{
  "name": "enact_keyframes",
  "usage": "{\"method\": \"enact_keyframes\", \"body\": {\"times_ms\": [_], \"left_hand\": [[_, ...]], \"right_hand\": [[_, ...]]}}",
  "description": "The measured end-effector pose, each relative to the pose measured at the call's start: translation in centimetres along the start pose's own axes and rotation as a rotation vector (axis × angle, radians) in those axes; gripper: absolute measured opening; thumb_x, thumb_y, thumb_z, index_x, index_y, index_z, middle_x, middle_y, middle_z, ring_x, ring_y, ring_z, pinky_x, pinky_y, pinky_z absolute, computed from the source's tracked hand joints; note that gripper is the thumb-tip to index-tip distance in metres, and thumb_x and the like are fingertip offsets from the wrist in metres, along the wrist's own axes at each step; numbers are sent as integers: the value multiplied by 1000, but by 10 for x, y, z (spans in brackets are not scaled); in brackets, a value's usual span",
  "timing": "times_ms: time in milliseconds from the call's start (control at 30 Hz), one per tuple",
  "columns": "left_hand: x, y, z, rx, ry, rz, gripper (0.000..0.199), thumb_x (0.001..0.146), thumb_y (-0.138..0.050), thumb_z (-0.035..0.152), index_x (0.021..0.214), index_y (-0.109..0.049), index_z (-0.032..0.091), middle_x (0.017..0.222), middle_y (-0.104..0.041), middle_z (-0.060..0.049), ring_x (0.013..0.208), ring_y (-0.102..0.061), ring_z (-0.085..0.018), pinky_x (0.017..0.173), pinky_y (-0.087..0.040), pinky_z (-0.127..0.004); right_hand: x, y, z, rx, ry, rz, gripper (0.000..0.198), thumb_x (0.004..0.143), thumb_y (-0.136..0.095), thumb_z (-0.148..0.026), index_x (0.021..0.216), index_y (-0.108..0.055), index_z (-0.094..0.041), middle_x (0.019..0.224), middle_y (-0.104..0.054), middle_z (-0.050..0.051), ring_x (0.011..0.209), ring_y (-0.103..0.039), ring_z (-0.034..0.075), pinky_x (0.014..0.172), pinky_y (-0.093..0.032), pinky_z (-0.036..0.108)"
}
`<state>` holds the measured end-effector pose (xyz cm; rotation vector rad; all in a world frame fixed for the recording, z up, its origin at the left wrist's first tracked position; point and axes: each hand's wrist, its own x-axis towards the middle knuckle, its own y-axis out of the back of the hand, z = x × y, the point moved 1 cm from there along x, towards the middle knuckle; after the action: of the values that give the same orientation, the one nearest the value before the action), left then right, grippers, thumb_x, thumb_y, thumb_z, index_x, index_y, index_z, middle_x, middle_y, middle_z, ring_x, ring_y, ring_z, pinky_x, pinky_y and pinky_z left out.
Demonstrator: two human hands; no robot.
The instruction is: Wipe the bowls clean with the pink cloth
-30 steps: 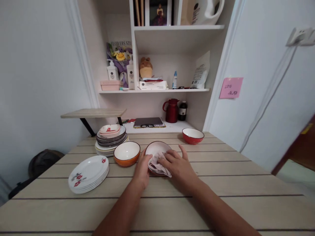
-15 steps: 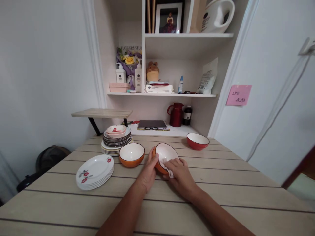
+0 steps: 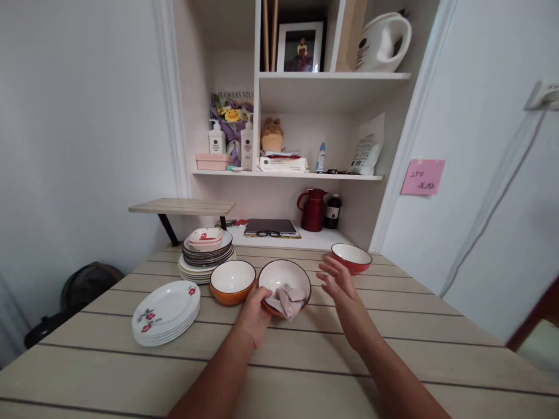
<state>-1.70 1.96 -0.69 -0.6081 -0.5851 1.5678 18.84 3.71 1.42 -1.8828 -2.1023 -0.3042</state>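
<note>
On the left of the table I see stacked flowered plates, then an orange bowl. My left hand grips the near-left rim of the middle bowl, which holds a crumpled cloth draped over its near edge. My right hand hovers apart from it, fingers spread, near the red bowl.

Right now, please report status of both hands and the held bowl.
Left hand holding bowl. Right hand open, empty. Cloth inside bowl, over near rim.
</note>
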Motion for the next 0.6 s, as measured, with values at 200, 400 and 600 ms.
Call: {"method": "enact_keyframes", "body": {"times_ms": [200,400,600], "left_hand": [[-6,-3,-1,26,26,-71,29,61,-74,17,90,-70,17,84,-75,-5,81,-70,-23,82,-53,-36],[-15,-10,0,127,4,-164,66,68,-79,24,132,-63,22,102,-77,-7,96,-71,-27,86,-54,-36],[-10,-11,-5,335,-149,-178,68,81,-78,43,143,-53,29,129,-69,-9,124,-62,-31,105,-47,-42]], "right_hand": [[-8,-24,11,408,-345,-230,75,86,-70,-60,149,-39,-33,129,-68,9,107,-69,29,88,-54,43],[-16,-29,14,553,-471,-209,45,75,-85,-33,115,-67,-22,101,-76,4,89,-70,22,78,-56,33],[-11,-30,21,626,-594,-23,35,79,-82,-37,102,-67,-17,90,-78,5,76,-72,20,71,-56,30]]}}
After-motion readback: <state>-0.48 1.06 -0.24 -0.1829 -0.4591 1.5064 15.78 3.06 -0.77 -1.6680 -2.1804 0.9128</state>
